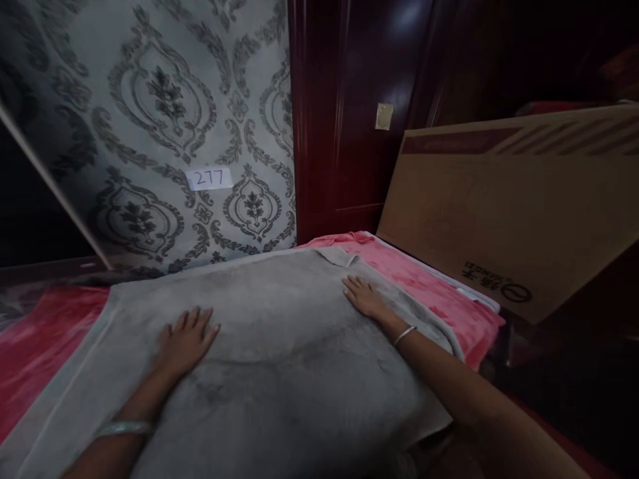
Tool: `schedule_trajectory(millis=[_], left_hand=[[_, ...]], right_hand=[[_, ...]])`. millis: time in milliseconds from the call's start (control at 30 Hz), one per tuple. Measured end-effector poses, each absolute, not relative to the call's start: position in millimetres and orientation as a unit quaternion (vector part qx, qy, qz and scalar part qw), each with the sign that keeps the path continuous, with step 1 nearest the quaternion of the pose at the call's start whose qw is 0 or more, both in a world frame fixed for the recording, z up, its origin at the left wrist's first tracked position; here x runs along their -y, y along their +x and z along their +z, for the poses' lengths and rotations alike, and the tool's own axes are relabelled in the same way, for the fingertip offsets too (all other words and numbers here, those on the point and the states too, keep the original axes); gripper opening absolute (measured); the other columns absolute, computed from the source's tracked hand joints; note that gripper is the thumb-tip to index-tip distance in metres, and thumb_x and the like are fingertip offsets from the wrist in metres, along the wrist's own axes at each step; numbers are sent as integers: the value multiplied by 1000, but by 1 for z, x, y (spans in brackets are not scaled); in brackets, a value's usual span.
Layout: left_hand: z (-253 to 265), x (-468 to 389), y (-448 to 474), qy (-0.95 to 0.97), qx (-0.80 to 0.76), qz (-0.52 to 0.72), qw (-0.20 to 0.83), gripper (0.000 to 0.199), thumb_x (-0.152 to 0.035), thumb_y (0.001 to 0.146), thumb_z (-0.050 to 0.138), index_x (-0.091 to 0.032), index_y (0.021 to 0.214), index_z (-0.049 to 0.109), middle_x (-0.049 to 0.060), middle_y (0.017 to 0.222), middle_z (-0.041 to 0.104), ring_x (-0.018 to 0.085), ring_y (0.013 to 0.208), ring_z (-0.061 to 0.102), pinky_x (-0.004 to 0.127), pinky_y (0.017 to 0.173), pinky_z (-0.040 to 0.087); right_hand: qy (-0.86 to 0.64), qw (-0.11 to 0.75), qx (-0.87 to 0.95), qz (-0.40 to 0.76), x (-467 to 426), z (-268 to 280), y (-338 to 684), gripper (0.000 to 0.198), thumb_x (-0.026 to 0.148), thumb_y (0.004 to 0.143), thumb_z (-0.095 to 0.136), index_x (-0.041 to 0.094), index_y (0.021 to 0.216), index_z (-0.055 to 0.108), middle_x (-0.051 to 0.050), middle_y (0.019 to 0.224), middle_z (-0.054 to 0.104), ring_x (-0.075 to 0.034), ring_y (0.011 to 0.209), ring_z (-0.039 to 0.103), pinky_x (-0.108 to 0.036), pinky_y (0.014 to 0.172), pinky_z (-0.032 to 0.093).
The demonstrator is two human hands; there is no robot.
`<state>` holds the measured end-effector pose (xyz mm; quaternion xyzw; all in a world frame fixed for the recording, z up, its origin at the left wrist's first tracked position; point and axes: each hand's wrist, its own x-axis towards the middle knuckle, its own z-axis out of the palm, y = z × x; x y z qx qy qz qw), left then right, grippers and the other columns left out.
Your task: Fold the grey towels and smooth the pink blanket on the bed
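A grey plush blanket (pixel 279 319) lies spread out in front of me, with a few creases across its middle and a folded-over corner at its far right. My left hand (pixel 186 339) rests on the left part of the blanket, palm down, its fingers spread. Farther off and to the right, my right hand (pixel 365 297) lies flat on it near the right edge, fingers apart. Neither hand grips anything. Under the grey blanket a pink-red patterned cloth (pixel 414 279) shows at both sides.
A large cardboard box (pixel 499 206) leans at the right, close to the pink cloth. Behind stand a dark red wooden panel (pixel 329 120) and a patterned wall (pixel 200 106) bearing a paper label (pixel 210 177) marked 277. A dark, pale-edged object (pixel 44 193) stands at the left.
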<state>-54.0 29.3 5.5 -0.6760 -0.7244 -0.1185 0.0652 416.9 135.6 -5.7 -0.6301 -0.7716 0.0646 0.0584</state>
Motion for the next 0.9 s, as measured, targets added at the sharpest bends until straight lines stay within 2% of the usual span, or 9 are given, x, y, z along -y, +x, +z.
schedule_trajectory(millis=[67, 133, 200, 267, 433, 633, 767, 900], left_hand=[[0, -35, -48, -659, 744, -89, 71, 67, -35, 88, 29, -13, 147, 53, 18, 150, 55, 33, 144, 44, 56, 115, 36], [-3, -36, -43, -655, 748, -68, 78, 72, -44, 90, 28, -12, 151, 49, 18, 158, 45, 37, 150, 34, 61, 117, 30], [-5, -37, -42, -652, 752, -61, 76, 75, -50, 91, 26, -13, 151, 48, 17, 161, 40, 39, 151, 32, 62, 117, 29], [-8, -38, -44, -648, 755, -65, 73, 76, -54, 90, 26, -15, 151, 50, 15, 161, 41, 39, 150, 33, 63, 117, 29], [-19, -43, -57, -648, 756, -69, 68, 80, -60, 87, 28, -18, 151, 50, 12, 162, 40, 38, 152, 31, 62, 118, 30], [-10, -40, -49, -639, 766, -48, 49, 74, -55, 91, 32, -19, 154, 45, 12, 164, 36, 34, 153, 29, 59, 120, 28], [3, -33, -30, -612, 790, -32, 31, 68, -48, 97, 31, -16, 156, 40, 16, 166, 31, 31, 154, 28, 55, 123, 23], [8, -28, -25, -612, 790, -16, 2, 69, -52, 100, 31, -16, 159, 35, 16, 167, 26, 30, 156, 21, 55, 124, 19]], right_hand=[[-630, 52, 773, 57, -160, -4, 421, 60, 43, 106, 17, 27, 161, 31, -6, 170, 22, -30, 156, 19, -57, 122, 20], [-625, 52, 778, 45, -186, -3, 424, 59, 46, 106, 17, 29, 161, 31, -5, 169, 26, -31, 155, 19, -59, 121, 20], [-628, 49, 776, 42, -213, -1, 426, 60, 48, 106, 18, 29, 161, 33, -6, 167, 32, -33, 155, 19, -62, 121, 19], [-643, 46, 763, 49, -240, 0, 426, 61, 51, 105, 19, 28, 160, 34, -8, 166, 33, -35, 155, 17, -64, 120, 19], [-706, 57, 703, 68, -299, -3, 425, 64, 58, 104, 21, 32, 163, 26, -6, 171, 17, -37, 155, 17, -68, 118, 17], [-717, 71, 692, 50, -312, -16, 430, 62, 56, 104, 22, 33, 160, 33, -6, 170, 23, -38, 154, 20, -71, 117, 17], [-722, 75, 684, 68, -306, -11, 427, 62, 51, 104, 23, 26, 158, 38, -11, 168, 28, -41, 152, 24, -74, 116, 17], [-678, 108, 723, 69, -286, -7, 388, 60, 50, 103, 29, 24, 154, 46, -15, 165, 33, -43, 151, 26, -76, 113, 24]])
